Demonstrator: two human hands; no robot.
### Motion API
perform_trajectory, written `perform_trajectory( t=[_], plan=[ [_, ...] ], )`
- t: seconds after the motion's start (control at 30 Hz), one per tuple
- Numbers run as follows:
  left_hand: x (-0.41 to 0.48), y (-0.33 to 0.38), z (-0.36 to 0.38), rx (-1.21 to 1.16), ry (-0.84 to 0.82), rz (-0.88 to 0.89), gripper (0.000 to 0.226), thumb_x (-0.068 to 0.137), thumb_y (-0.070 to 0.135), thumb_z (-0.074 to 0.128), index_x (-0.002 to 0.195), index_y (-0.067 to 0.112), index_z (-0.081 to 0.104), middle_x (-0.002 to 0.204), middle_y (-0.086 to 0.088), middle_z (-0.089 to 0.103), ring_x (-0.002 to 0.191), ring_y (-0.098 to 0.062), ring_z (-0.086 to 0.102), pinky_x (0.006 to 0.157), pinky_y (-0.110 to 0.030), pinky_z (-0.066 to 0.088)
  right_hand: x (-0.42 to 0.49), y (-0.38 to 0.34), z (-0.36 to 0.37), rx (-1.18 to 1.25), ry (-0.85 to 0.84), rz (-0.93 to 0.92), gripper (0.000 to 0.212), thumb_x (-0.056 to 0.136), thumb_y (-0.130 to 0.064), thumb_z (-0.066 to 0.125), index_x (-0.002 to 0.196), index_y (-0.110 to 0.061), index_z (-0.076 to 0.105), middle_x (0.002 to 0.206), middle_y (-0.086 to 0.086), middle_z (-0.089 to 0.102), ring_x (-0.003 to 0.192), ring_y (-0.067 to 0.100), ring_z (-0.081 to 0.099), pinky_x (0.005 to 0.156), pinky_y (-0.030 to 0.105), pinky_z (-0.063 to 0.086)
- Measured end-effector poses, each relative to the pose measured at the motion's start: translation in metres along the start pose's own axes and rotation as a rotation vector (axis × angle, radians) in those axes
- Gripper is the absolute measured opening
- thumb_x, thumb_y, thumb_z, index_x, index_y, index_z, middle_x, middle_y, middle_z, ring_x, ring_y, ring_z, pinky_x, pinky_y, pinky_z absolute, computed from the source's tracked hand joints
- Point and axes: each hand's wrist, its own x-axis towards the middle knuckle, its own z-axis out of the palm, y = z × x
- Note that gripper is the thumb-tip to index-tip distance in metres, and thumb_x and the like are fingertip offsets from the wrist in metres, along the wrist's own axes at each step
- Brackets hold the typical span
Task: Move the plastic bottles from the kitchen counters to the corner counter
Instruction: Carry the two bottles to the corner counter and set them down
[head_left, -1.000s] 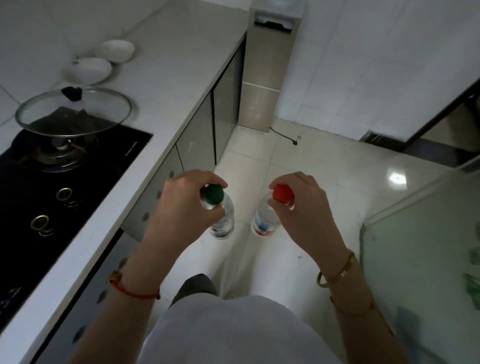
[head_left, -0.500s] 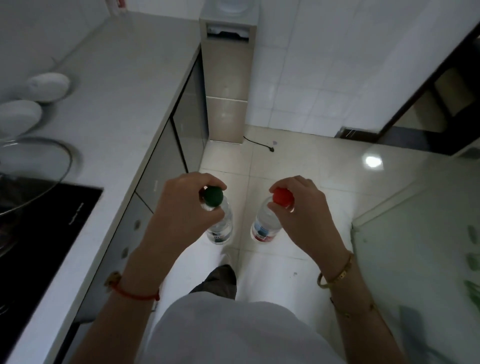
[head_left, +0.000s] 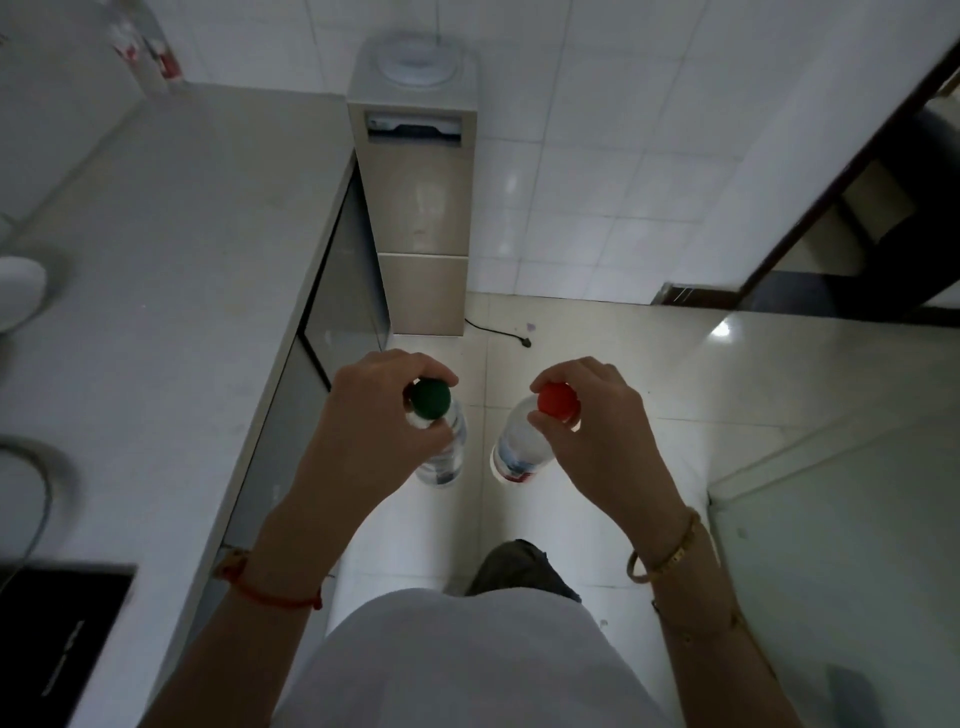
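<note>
My left hand (head_left: 363, 421) grips the neck of a clear plastic bottle with a green cap (head_left: 431, 399), which hangs upright over the floor beside the counter's edge. My right hand (head_left: 597, 421) pinches the neck of a second clear bottle with a red cap (head_left: 557, 399) and a red and blue label; this one tilts slightly to the left. The two bottles hang side by side, a small gap apart. The grey kitchen counter (head_left: 182, 270) runs along the left. At its far end stand more bottles with red labels (head_left: 150, 52), blurred.
A beige water dispenser (head_left: 415, 208) stands against the tiled wall at the counter's end, its cord (head_left: 498, 335) lying on the floor. A black hob (head_left: 52, 639) and a white bowl (head_left: 18, 291) are at the left. A glass panel (head_left: 841, 571) is right, a dark doorway (head_left: 857, 234) behind.
I have walked forward along the counter with both bottles. The hob, lidded pan and bowls have slid back and left, and the dispenser and counter end are nearer. Both grips are unchanged.
</note>
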Motion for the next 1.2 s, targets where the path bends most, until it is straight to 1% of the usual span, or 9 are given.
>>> perform_trajectory(
  t=[0.17, 0.33, 0.43, 0.53, 0.63, 0.8, 0.97, 1.07, 1.2],
  plan=[
    [0.062, -0.016, 0.007, 0.0, -0.013, -0.023, 0.034, 0.067, 0.015, 0.081, 0.1, 0.014, 0.071, 0.094, -0.001, 0.072, 0.078, -0.006, 0.058, 0.069, -0.002, 0.038, 0.065, 0.014, 0.009, -0.005, -0.038, 0.003, 0.032, 0.08, -0.017, 0.072, 0.109, -0.012, 0.061, 0.111, 0.004, 0.063, 0.099, 0.01, 0.047, 0.088, 0.019, 0.037],
    [0.129, -0.028, 0.017, -0.009, 0.013, -0.064, 0.035, 0.068, 0.015, 0.081, 0.101, 0.015, 0.071, 0.095, 0.001, 0.071, 0.077, -0.004, 0.056, 0.069, 0.0, 0.036, 0.138, 0.03, 0.015, 0.004, -0.068, -0.019, 0.032, 0.079, -0.017, 0.073, 0.109, -0.012, 0.061, 0.111, 0.005, 0.064, 0.103, 0.018, 0.053, 0.088, 0.022, 0.04],
    [0.172, -0.033, 0.023, -0.012, 0.025, -0.099, 0.036, 0.066, 0.014, 0.081, 0.1, 0.017, 0.071, 0.092, 0.005, 0.068, 0.071, 0.002, 0.054, 0.064, 0.003, 0.039, 0.188, 0.042, 0.015, 0.007, -0.089, -0.067, 0.033, 0.078, -0.017, 0.074, 0.108, -0.012, 0.061, 0.111, 0.005, 0.063, 0.102, 0.013, 0.049, 0.088, 0.019, 0.036],
    [0.217, -0.036, 0.027, -0.023, 0.072, -0.152, 0.037, 0.066, 0.014, 0.081, 0.101, 0.019, 0.07, 0.09, 0.011, 0.062, 0.07, 0.009, 0.052, 0.068, 0.006, 0.038, 0.244, 0.052, 0.014, 0.012, -0.141, -0.117, 0.034, 0.078, -0.019, 0.074, 0.109, -0.012, 0.061, 0.112, 0.005, 0.064, 0.103, 0.014, 0.05, 0.089, 0.02, 0.037],
    [0.263, -0.037, 0.03, -0.007, 0.121, -0.198, 0.037, 0.067, 0.017, 0.081, 0.102, 0.022, 0.07, 0.091, 0.013, 0.063, 0.071, 0.005, 0.054, 0.065, 0.004, 0.039, 0.302, 0.061, 0.01, 0.011, -0.165, -0.185, 0.031, 0.079, -0.019, 0.073, 0.107, -0.013, 0.062, 0.109, 0.005, 0.064, 0.098, 0.008, 0.047, 0.09, 0.024, 0.042],
    [0.325, -0.043, 0.028, 0.003, 0.22, -0.28, 0.034, 0.067, 0.019, 0.081, 0.099, 0.021, 0.071, 0.09, 0.01, 0.067, 0.074, 0.0, 0.058, 0.066, 0.003, 0.04, 0.385, 0.071, 0.008, 0.02, -0.209, -0.315, 0.02, 0.08, -0.015, 0.069, 0.099, -0.017, 0.062, 0.101, 0.001, 0.06, 0.093, 0.013, 0.053, 0.079, 0.023, 0.045],
    [0.369, -0.056, 0.021, 0.021, 0.307, -0.331, 0.033, 0.065, 0.017, 0.081, 0.097, 0.02, 0.072, 0.09, 0.008, 0.071, 0.075, -0.004, 0.062, 0.072, -0.006, 0.044, 0.454, 0.063, 0.017, 0.062, -0.241, -0.507, 0.024, 0.07, 0.0, 0.076, 0.092, 0.0, 0.065, 0.09, 0.017, 0.068, 0.071, 0.008, 0.049, 0.079, 0.006, 0.044],
    [0.388, -0.068, 0.015, 0.044, 0.349, -0.378, 0.034, 0.065, 0.017, 0.081, 0.097, 0.02, 0.071, 0.09, 0.007, 0.071, 0.075, -0.005, 0.062, 0.073, -0.012, 0.048, 0.488, 0.062, 0.029, 0.021, -0.264, -0.442, 0.028, 0.076, -0.013, 0.076, 0.101, -0.008, 0.064, 0.102, 0.008, 0.065, 0.09, 0.009, 0.047, 0.082, 0.018, 0.041],
    [0.407, -0.091, 0.006, 0.051, 0.399, -0.437, 0.035, 0.063, 0.014, 0.082, 0.095, 0.022, 0.071, 0.088, 0.006, 0.071, 0.074, -0.006, 0.064, 0.073, -0.022, 0.054, 0.525, 0.059, 0.051, 0.038, -0.302, -0.442, 0.03, 0.077, -0.017, 0.075, 0.103, -0.011, 0.062, 0.1, 0.0, 0.059, 0.09, 0.008, 0.047, 0.078, 0.009, 0.035]
  ],
)
